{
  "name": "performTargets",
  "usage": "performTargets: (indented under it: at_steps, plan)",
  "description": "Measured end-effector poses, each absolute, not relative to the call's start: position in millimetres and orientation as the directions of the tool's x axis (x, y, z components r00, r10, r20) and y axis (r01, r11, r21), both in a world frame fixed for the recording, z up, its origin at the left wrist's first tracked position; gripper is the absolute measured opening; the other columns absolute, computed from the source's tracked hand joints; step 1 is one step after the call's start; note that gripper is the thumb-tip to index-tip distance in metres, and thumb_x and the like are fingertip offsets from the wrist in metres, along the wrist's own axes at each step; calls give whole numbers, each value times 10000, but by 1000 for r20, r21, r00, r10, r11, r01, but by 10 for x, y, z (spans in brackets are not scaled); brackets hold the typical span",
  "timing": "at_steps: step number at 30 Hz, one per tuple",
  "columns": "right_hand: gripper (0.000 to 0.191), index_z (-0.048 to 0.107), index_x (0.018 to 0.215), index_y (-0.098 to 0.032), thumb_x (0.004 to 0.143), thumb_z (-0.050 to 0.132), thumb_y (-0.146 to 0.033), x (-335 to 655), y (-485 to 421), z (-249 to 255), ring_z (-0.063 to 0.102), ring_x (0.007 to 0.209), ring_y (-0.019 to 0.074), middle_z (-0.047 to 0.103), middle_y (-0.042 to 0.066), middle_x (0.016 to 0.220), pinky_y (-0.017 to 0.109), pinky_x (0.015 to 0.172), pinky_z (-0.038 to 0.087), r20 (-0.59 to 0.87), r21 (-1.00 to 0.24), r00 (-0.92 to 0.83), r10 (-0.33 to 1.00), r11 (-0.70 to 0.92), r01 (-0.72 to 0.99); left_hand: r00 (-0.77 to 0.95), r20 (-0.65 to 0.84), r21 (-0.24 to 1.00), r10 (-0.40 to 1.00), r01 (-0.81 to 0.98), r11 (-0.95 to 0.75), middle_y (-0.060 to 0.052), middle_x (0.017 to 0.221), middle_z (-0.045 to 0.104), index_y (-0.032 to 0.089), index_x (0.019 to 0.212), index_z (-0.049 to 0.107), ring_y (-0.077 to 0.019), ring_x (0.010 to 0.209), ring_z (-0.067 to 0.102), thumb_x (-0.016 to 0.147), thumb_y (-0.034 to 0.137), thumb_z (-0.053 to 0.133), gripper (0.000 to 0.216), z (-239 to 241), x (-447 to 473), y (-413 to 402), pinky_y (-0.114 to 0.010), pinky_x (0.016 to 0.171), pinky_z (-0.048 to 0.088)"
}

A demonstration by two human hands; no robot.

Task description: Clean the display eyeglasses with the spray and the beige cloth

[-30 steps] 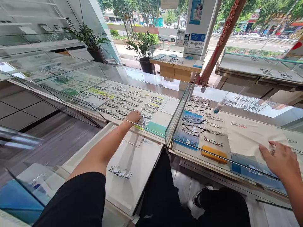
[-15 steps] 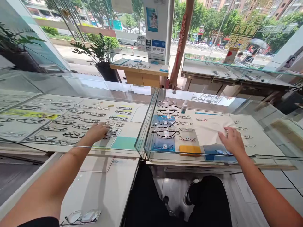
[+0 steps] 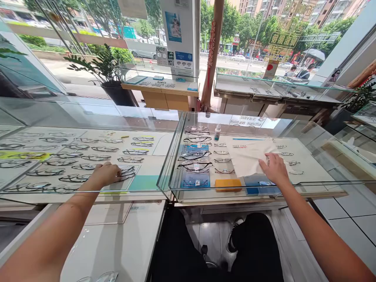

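My left hand reaches into the left glass case, its fingers closed at the near end of a pair of dark-framed eyeglasses lying at the end of a row. The exact grip is partly hidden by the knuckles. Inside the right case, my right hand rests on a pale cloth with red print, thumb and fingers pinched around a small bunched part of it. Several more eyeglasses lie in rows beneath and beyond my left hand.
Glass walls divide the cases. In the right case are a small spray bottle, an orange case, blue trays and several frames. An open white drawer sits below the left case; a potted plant stands behind.
The view has shifted, so the cases appear farther left. My left hand has dropped slightly toward the eyeglasses at the row's end. My right hand stays at the cloth.
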State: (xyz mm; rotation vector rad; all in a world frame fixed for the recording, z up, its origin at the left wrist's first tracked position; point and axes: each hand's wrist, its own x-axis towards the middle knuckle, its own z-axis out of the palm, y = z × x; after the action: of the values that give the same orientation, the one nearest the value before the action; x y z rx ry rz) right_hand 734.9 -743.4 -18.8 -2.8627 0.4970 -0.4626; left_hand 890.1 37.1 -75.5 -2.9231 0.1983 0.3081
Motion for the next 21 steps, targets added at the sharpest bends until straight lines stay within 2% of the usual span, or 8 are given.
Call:
performTargets:
  at_steps: [8, 16, 21]
  plan:
    - [592, 594, 1467, -168, 1062, 440, -572, 7350, -7405, -138, 527, 1460, 406, 620, 200, 1569, 535, 1206, 458, 218, -277, 904, -368, -911, -304, 975, -223, -184, 15, -27, -983, -120, 1036, 851, 252, 864, 795, -405, 1294, 653, 680, 481, 746, 298, -572, 8685, 287, -431, 1045, 433]
    - [600, 592, 1480, -151, 1061, 435, -550, 7374, -7419, -141, 506, 1483, 406, 604, 211, 1588, 537, 1234, 435, 215, -292, 909, -357, -912, -289, 966, -259, -203, 18, -36, -979, -104, 1273, 829, 288, 966, 819, -362, 1392, 636, 794, 488, 669, 303, -225, 8055, 163, -405, 1088, 427]
    - [624, 596, 1492, -149, 1055, 443, -568, 7378, -7429, -147, 504, 1496, 397, 599, 209, 1603, 530, 1248, 435, 213, -310, 911, -355, -908, -281, 927, -372, -196, 38, -39, -980, -58, 1108, 854, 306, 923, 815, -317, 1185, 742, 770, 483, 682, 269, -72, 7509, 91, -350, 1030, 452]
